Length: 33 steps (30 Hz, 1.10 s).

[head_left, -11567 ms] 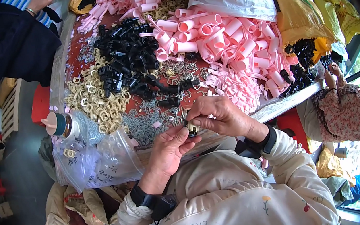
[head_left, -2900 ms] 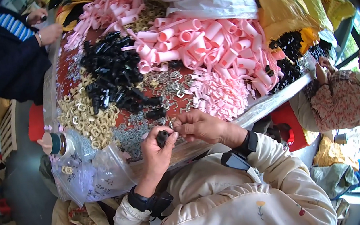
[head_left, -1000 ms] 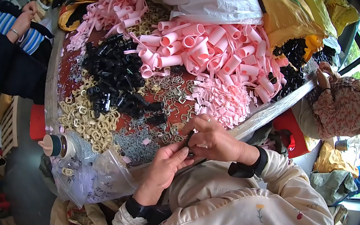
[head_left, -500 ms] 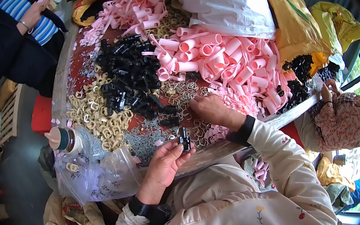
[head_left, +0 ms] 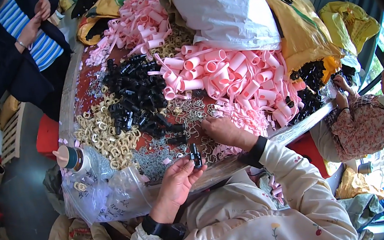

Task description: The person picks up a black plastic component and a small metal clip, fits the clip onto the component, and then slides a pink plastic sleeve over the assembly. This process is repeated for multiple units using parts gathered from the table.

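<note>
My left hand point(head_left: 178, 183) holds a small black plastic part point(head_left: 196, 155) upright between thumb and fingertips, near the table's front edge. My right hand point(head_left: 222, 131) lies fingers-down on a scatter of small metal wire clips point(head_left: 190, 116), just right of the black part; whether it grips a clip is hidden. A heap of black plastic parts point(head_left: 139, 97) lies just beyond. Pink plastic tubes point(head_left: 230, 77) pile up to the right of it.
Cream-coloured rings point(head_left: 103, 135) lie at the left of the table. A clear plastic bag point(head_left: 105, 193) and a bottle point(head_left: 69, 158) hang at the front left. White and yellow sacks point(head_left: 236, 13) sit behind. One person stands far left point(head_left: 25, 49); another sits right point(head_left: 359, 118).
My hands have come apart: the right one has reached out onto the wire clips while the left keeps the black part. The view has tilted slightly.
</note>
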Each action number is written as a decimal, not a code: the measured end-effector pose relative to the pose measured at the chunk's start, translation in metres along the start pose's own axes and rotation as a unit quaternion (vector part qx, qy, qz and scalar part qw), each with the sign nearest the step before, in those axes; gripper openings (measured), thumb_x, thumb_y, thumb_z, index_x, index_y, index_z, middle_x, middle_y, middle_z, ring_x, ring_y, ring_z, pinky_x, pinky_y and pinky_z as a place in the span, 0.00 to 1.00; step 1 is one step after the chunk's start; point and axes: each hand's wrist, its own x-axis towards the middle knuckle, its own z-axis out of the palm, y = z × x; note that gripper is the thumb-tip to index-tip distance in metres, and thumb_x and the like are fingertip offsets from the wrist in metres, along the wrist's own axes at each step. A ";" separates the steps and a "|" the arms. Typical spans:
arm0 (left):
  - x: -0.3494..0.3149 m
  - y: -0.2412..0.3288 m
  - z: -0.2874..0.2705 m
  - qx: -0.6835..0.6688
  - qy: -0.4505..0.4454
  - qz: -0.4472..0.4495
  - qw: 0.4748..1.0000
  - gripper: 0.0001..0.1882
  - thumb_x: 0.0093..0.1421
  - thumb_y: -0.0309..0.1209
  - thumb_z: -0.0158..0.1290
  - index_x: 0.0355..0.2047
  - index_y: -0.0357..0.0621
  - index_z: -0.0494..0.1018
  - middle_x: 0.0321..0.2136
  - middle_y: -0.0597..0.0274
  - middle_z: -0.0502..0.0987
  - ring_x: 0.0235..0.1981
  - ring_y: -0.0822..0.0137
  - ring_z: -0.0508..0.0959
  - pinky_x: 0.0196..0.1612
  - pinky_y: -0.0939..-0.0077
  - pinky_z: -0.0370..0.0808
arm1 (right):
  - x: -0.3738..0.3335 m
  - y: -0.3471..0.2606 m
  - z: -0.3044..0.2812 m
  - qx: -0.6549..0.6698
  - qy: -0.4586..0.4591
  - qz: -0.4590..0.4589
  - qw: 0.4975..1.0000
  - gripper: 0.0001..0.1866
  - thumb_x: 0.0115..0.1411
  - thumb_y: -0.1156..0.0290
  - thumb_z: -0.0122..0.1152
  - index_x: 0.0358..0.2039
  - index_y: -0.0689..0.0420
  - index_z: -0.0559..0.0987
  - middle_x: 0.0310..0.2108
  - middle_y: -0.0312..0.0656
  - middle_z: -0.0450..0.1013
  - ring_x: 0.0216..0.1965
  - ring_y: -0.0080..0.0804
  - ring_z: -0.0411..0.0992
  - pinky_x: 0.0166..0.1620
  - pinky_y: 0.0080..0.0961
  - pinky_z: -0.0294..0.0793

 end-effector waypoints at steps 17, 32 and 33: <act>0.026 -0.008 -0.002 -0.003 -0.025 0.053 0.998 0.12 0.54 0.30 0.46 0.39 0.40 0.65 0.37 0.54 0.71 0.39 0.63 0.71 0.44 0.69 0.67 | -0.045 -0.039 -0.037 0.670 -0.153 0.107 0.718 0.07 0.57 0.70 0.44 0.32 0.58 0.68 0.17 0.30 0.62 0.16 0.15 0.58 0.19 0.12 0.58; 0.014 -0.008 0.004 -0.005 -0.090 0.025 0.996 0.13 0.55 0.30 0.44 0.41 0.40 0.64 0.37 0.52 0.71 0.39 0.59 0.71 0.44 0.67 0.68 | -0.063 -0.054 -0.040 0.706 -0.071 0.065 0.702 0.04 0.58 0.71 0.44 0.32 0.56 0.63 0.22 0.29 0.61 0.20 0.13 0.56 0.22 0.11 0.56; 0.014 -0.007 0.004 -0.006 -0.096 0.022 0.995 0.13 0.55 0.30 0.44 0.41 0.39 0.64 0.37 0.52 0.71 0.39 0.59 0.71 0.44 0.67 0.68 | -0.064 -0.053 -0.039 0.706 -0.071 0.066 0.701 0.04 0.58 0.71 0.44 0.32 0.56 0.63 0.22 0.29 0.61 0.20 0.13 0.56 0.22 0.11 0.56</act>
